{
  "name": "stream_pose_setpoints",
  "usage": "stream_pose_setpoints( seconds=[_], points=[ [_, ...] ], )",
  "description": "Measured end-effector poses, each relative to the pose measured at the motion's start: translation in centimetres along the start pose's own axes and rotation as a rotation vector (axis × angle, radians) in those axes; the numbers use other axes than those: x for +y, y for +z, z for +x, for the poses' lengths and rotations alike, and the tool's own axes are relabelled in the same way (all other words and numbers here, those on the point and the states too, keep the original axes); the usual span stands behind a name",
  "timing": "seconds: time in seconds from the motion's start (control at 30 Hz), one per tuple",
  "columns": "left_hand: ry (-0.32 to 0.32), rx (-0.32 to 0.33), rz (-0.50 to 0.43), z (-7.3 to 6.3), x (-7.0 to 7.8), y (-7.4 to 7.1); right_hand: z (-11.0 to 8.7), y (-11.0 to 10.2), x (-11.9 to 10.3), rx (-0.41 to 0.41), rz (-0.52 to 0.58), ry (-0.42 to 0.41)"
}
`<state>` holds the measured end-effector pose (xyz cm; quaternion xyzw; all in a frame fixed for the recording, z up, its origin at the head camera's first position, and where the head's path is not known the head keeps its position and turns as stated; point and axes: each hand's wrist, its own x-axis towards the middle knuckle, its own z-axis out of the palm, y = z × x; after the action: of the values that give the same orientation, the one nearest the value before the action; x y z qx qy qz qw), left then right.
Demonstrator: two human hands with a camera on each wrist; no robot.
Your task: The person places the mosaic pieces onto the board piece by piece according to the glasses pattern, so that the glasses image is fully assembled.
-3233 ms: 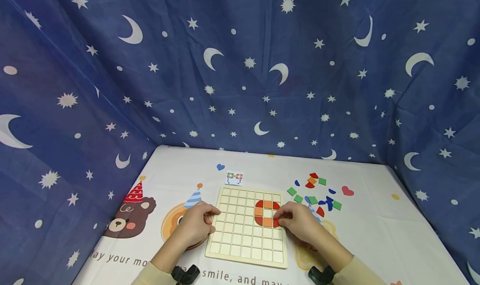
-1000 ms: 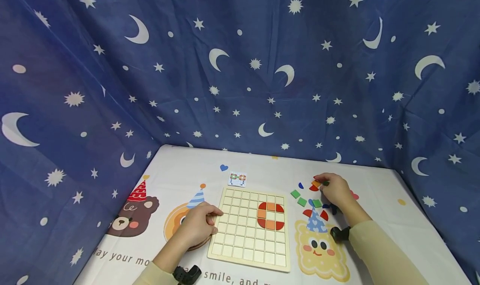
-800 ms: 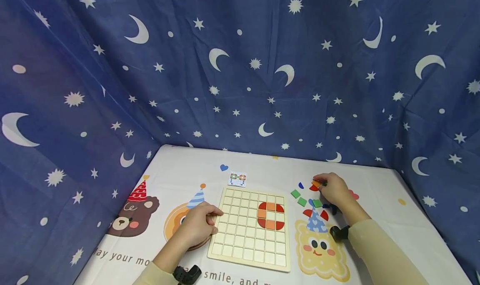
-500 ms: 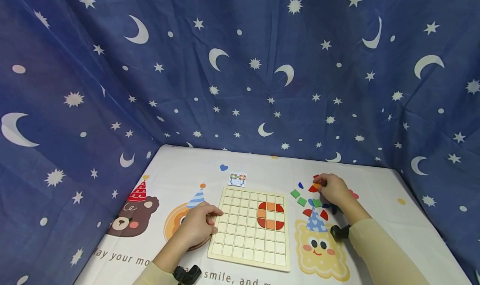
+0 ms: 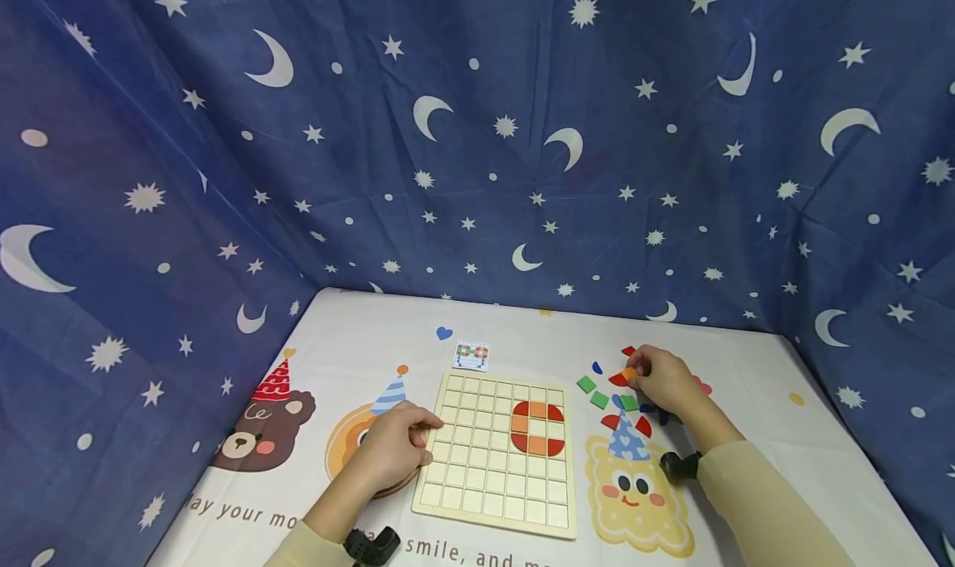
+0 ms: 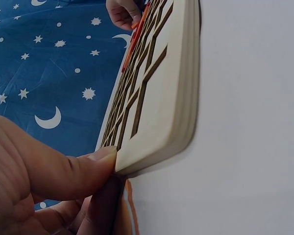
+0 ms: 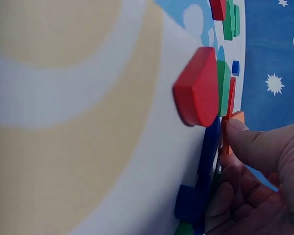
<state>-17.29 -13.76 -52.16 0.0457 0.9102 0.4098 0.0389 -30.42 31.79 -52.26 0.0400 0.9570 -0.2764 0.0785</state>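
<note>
My left hand (image 5: 391, 447) grips the left edge of a pale wooden grid board (image 5: 485, 451). In the left wrist view, the thumb (image 6: 83, 171) presses on the board's rim with fingers beneath it. Red rounded corner pieces (image 5: 520, 409) and orange squares form a ring on the board's right part; its middle cell and right-side cell are bare. Right of the board, my right hand (image 5: 664, 382) pinches an orange square tile (image 5: 630, 373) among loose pieces, beside a red piece (image 5: 618, 380). The right wrist view shows the thumb on this tile (image 7: 239, 116).
A small pattern card (image 5: 472, 356) lies behind the board. Green squares (image 5: 586, 384), a blue half-round piece (image 5: 597, 367) and red pieces (image 5: 643, 426) are scattered at the right. More blue pieces are partly hidden under my right hand. A starry curtain (image 5: 462, 136) stands behind the table.
My right hand has gone from the ring on the board to the loose pieces at the right. It has taken hold of the orange square and shifted it slightly nearer. The left hand stays put.
</note>
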Motion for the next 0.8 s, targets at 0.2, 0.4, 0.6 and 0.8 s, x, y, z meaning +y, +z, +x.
stream_pose_setpoints(
  seconds=[0.2, 0.4, 0.6, 0.8],
  points=[
    [0.0, 0.002, -0.006, -0.1, 0.0, 0.0, -0.7, 0.0, 0.3, 0.031, 0.037, -0.043],
    [-0.003, 0.0, -0.002, 0.0, -0.1, 0.1, -1.6, -0.1, 0.2, 0.036, 0.086, -0.048],
    [-0.001, -0.001, 0.001, 0.1, -0.2, 0.2, -2.7, 0.1, -0.5, 0.05, 0.139, -0.077],
    [0.0, -0.002, -0.002, 0.2, -0.2, 0.1, -4.1, 0.6, -2.0, 0.039, 0.21, -0.118]
  ],
)
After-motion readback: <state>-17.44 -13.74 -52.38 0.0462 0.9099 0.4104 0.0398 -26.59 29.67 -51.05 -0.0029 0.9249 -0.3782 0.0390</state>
